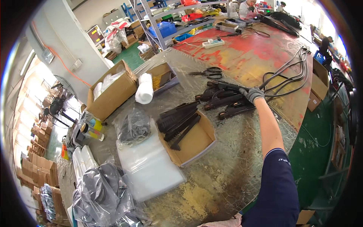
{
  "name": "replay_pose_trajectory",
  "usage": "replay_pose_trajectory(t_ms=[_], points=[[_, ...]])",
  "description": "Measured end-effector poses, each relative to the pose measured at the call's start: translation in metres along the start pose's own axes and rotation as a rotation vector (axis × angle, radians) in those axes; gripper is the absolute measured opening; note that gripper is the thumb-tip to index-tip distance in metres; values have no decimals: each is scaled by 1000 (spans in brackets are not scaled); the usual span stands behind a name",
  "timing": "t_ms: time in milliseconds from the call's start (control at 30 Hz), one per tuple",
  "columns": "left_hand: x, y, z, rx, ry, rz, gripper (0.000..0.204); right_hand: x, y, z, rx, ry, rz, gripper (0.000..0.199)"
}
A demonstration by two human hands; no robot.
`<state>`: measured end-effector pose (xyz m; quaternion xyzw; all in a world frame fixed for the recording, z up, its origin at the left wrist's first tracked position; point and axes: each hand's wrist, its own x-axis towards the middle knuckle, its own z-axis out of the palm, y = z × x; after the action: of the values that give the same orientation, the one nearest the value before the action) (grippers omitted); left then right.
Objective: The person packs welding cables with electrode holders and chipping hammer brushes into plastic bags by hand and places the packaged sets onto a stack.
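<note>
My right hand [255, 95], in a grey glove, reaches far across the table. Its fingers close round the cord end of one of several long black corded devices [230, 99], whose exact kind I cannot tell. These lie side by side, and their dark cables [289, 77] loop away to the right. Just beyond them rests a pair of black-handled scissors [210, 72]. Nearer to me, an open cardboard box [200, 138] holds several slim black plastic parts [177, 123]. No part of my left hand shows.
Left of the box lie a stack of clear plastic bags [149, 172] and a bagged black item [134, 126]. Bagged grey parts [100, 193] fill the near left. A carton [111, 90], a white roll [144, 89] and a power strip [213, 43] stand farther off.
</note>
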<state>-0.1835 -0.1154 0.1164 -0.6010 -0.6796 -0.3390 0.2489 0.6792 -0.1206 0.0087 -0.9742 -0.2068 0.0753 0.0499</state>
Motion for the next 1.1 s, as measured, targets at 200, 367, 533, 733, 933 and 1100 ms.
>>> replay_pose_trajectory(t_ms=[200,367,533,733,933,1100], points=[[9,57,11,8,-88,181,27,-21,-3,21,-55,156,-35,81],[4,57,14,60,-237,347,22,-84,13,31,99,311,-48,71],[-17,39,23,87,-201,410,29,-152,35,42,32,372,-30,69],[-16,47,4,-11,-30,535,12,-186,53,29,103,199,-29,64],[-13,36,-11,-126,74,428,21,-193,55,32,667,349,23,43],[-39,16,9,-111,332,543,33,-195,69,0,1717,181,-248,21]])
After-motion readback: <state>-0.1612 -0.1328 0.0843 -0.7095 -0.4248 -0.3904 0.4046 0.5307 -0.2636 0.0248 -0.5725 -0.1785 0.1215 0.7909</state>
